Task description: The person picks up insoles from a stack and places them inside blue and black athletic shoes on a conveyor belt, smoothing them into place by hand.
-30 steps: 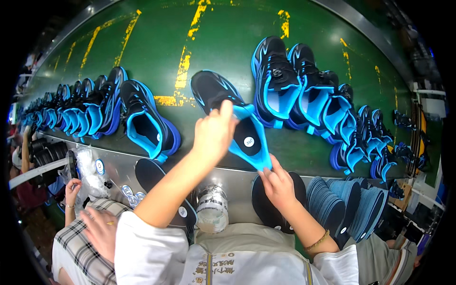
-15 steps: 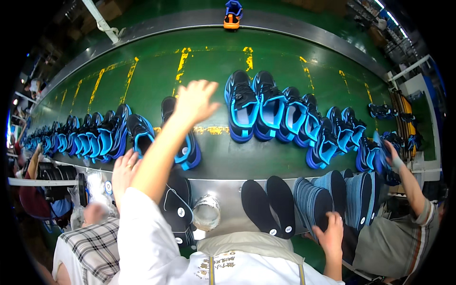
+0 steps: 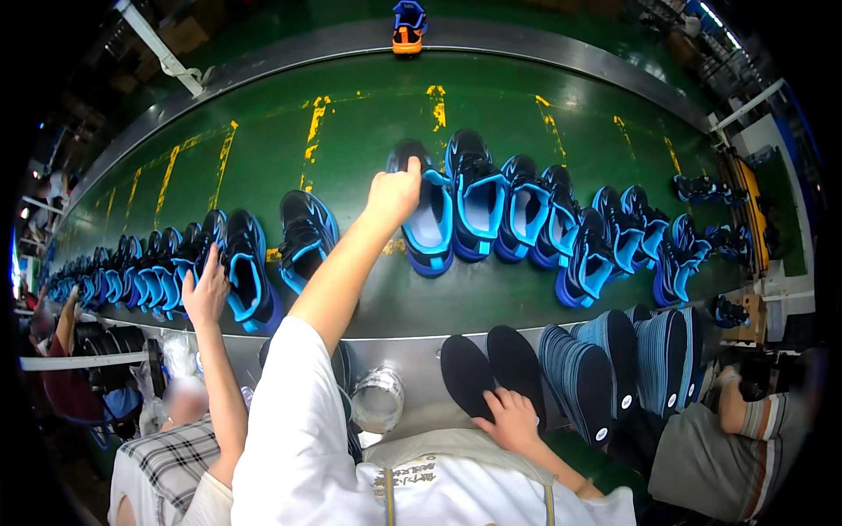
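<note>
My left hand (image 3: 396, 191) reaches out over the green belt and is closed on the edge of a black-and-blue sports shoe (image 3: 428, 230), the leftmost of a group on the right. That shoe has a pale inside and a bright blue collar. Close to my body, my right hand (image 3: 513, 419) rests on the lower part of a pair of black insoles (image 3: 465, 368), fingers somewhat spread. Its fingertips lie across the inner edges of the two insoles. Beside them stand stacks of blue-edged black insoles (image 3: 574, 373).
Left of my arm sits another shoe (image 3: 307, 232), then a long row of shoes (image 3: 149, 267). A co-worker's hand (image 3: 206, 294) touches that row. A round tub (image 3: 377, 399) stands on the metal ledge. An orange-and-blue shoe (image 3: 408, 31) sits on the far rail.
My left hand has moved right onto the shoe and closed. My right hand has shifted left from the insole stack to the pair. The right-hand co-worker's arm has drawn back.
</note>
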### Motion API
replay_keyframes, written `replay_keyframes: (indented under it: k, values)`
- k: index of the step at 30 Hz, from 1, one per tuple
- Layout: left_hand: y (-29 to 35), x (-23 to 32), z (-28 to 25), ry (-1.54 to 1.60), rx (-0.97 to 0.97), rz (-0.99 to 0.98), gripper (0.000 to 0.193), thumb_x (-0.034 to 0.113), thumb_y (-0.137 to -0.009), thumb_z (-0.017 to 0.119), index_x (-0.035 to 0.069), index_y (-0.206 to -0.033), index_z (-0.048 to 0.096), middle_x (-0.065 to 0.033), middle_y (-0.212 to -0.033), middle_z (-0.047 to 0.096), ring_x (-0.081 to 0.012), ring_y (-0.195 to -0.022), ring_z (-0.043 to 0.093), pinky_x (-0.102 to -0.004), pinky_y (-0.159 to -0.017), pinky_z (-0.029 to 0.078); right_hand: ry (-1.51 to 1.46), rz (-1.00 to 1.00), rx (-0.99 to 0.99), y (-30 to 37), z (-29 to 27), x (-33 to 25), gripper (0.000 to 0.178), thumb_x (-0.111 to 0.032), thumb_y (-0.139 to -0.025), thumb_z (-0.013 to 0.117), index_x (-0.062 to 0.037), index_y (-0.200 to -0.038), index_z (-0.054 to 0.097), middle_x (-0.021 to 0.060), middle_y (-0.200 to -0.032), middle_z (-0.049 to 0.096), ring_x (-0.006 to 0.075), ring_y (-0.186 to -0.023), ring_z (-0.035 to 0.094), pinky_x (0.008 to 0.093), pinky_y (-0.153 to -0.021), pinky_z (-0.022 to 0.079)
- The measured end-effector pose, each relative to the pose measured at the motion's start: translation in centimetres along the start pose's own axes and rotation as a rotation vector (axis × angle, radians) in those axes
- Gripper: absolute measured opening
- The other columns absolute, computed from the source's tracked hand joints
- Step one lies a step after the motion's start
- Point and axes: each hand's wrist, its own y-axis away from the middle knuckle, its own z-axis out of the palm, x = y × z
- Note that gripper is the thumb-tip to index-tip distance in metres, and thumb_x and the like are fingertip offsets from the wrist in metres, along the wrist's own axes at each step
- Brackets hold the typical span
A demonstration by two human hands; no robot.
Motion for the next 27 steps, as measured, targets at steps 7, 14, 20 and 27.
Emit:
replay_keyframes:
  k: [7,14,20,27]
  values:
    - [3.9,0.2,-4.2,0.504,-0.335,-0.268,0.036,0.031,-0.087,0.047,-0.004,-0.082,0.051,-0.017,-0.063,0.059,-0.0281,-0.06,0.062,-0.0364,-0.056,0.047,0.065,0.179,-0.098,-0.4,3.5,-0.1,0.058,-0.039,-0.064,0.07,-0.0044,-0.105,0.047,0.0187,-0.109,0.045,0.0302,-0.098,0.046,0.04,-0.085,0.035]
    - [9.8,-1.8,2.2,0.997,0.04,-0.467,0.034,0.03,-0.088,0.049,-0.002,-0.095,0.054,-0.0158,-0.078,0.059,-0.0259,-0.074,0.057,-0.0343,-0.068,0.043,-0.542,0.139,0.173,0.1,-2.1,-0.3,0.061,-0.026,-0.056,0.076,-0.0029,-0.103,0.045,0.0191,-0.109,0.039,0.0335,-0.106,0.039,0.0406,-0.092,0.034]
    - [11.1,-0.6,0.5,1.029,0.009,-0.399,0.039,0.033,-0.085,0.054,-0.002,-0.101,0.056,-0.011,-0.083,0.061,-0.015,-0.079,0.054,-0.0276,-0.07,0.043,-0.195,-0.367,0.488,-8.8,-13.6,-0.8,0.051,-0.012,-0.06,0.071,0.0013,-0.106,0.055,0.0213,-0.122,0.045,0.0359,-0.103,0.047,0.0409,-0.085,0.04]
    - [10.1,2.8,-0.7,1.018,-0.042,-0.621,0.046,0.039,-0.08,0.058,-0.001,-0.103,0.059,-0.0116,-0.067,0.059,-0.0167,-0.064,0.056,-0.0296,-0.06,0.043,0.299,-0.467,0.157,-15.9,-13.2,-1.0,0.011,-0.009,-0.061,0.061,-0.0016,-0.068,0.063,0.0143,-0.1,0.059,0.0255,-0.087,0.052,0.0335,-0.075,0.042]
